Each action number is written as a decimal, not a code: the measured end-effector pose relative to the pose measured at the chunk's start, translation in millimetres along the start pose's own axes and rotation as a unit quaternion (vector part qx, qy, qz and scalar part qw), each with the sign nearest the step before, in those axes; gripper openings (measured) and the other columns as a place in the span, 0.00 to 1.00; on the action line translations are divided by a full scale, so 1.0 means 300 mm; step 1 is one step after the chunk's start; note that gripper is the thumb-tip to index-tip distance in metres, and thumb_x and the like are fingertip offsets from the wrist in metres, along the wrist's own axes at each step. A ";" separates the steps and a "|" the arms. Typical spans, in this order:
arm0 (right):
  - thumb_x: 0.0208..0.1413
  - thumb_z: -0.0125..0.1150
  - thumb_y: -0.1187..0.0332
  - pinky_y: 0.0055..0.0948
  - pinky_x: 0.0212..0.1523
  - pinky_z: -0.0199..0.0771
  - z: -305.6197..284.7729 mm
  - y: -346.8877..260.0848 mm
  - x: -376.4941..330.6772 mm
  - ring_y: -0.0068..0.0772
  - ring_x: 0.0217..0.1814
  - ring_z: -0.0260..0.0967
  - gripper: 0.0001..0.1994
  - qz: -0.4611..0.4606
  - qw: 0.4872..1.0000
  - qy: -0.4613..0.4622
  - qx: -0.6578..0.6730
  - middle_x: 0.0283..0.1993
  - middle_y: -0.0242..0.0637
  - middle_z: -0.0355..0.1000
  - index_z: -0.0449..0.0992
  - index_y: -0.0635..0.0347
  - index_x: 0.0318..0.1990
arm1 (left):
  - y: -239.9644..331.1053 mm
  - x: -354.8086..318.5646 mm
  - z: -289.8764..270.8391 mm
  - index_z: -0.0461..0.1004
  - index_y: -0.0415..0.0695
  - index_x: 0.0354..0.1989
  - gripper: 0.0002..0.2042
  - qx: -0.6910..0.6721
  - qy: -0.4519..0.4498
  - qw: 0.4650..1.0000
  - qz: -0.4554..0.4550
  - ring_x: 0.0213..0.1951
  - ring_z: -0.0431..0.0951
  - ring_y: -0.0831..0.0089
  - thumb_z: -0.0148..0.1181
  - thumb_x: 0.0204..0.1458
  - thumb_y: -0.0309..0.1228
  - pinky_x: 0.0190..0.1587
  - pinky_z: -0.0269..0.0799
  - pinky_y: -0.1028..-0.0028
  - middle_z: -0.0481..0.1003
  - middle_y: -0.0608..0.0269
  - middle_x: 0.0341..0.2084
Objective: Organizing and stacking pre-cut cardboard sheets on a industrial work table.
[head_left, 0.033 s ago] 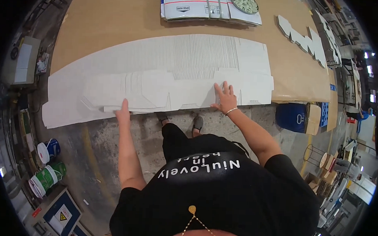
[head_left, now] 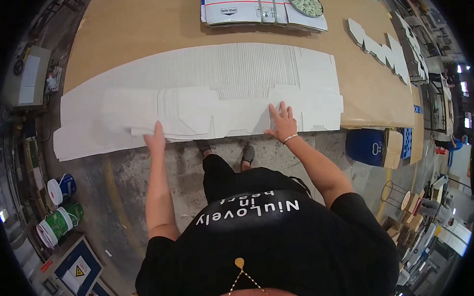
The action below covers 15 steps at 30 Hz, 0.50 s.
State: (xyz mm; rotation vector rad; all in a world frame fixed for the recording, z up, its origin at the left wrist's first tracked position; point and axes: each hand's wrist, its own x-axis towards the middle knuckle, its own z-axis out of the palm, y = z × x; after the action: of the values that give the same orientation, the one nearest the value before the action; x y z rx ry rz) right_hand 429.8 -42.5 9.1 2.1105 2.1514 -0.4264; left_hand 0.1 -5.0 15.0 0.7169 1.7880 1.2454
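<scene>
A long spread of overlapping white die-cut cardboard sheets [head_left: 249, 109] lies along the near edge of the table, fanned out so that many edges show as close parallel lines. My left hand [head_left: 155, 141] pinches the near edge of the upper sheets, left of the middle. Around it the cardboard is smeared by motion, and how many sheets it holds cannot be told. My right hand [head_left: 284, 124] rests with fingers spread on the sheets, towards their right end.
The table [head_left: 374, 103] has a brown top. At its far side lies a strapped bundle of printed flat cartons [head_left: 262, 13]. Cut white card shapes [head_left: 379, 48] lie at the far right. A blue barrel [head_left: 365, 147] stands below the right edge; buckets [head_left: 59, 225] stand on the floor at left.
The cardboard by my left hand has shifted and blurred, and that hand has moved very slightly away from me. My right hand has stayed in place.
</scene>
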 end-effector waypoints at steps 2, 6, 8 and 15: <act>0.32 0.72 0.47 0.54 0.51 0.65 -0.012 0.021 0.004 0.64 0.68 0.42 0.51 0.005 1.000 -0.004 0.006 0.70 0.50 0.40 0.48 0.35 0.66 | 0.067 -0.005 0.060 0.62 0.33 0.56 0.22 0.202 -0.097 0.973 0.046 0.50 0.71 0.66 0.53 0.52 0.26 0.52 0.66 0.68 0.69 0.51 0.50; 0.31 0.72 0.47 0.54 0.51 0.65 -0.024 0.051 0.002 0.64 0.68 0.42 0.52 0.033 0.999 -0.015 -0.014 0.70 0.49 0.40 0.48 0.35 0.66 | 0.229 -0.185 0.235 0.57 0.34 0.59 0.24 0.273 -0.004 0.896 0.350 0.57 0.66 0.65 0.52 0.53 0.26 0.56 0.62 0.68 0.66 0.52 0.55; 0.31 0.72 0.47 0.54 0.51 0.65 -0.019 0.047 0.006 0.64 0.68 0.43 0.51 0.028 1.000 -0.010 -0.010 0.70 0.49 0.40 0.48 0.35 0.66 | 0.149 -0.111 0.112 0.57 0.35 0.60 0.25 0.138 -0.051 0.972 0.185 0.56 0.66 0.64 0.53 0.54 0.28 0.56 0.62 0.67 0.66 0.53 0.55; 0.31 0.73 0.47 0.53 0.51 0.65 -0.021 0.043 0.007 0.64 0.67 0.43 0.52 0.012 1.000 0.003 -0.006 0.70 0.49 0.40 0.48 0.33 0.66 | -0.052 0.038 -0.044 0.61 0.32 0.56 0.27 -0.130 -0.001 0.976 -0.175 0.51 0.71 0.59 0.58 0.52 0.36 0.54 0.64 0.67 0.69 0.52 0.52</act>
State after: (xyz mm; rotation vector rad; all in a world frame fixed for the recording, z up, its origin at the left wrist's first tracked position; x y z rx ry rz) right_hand 443.1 -38.9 12.9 2.1313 2.1238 -0.4051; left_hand -17.0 -7.3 -0.8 0.2405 1.6227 1.2030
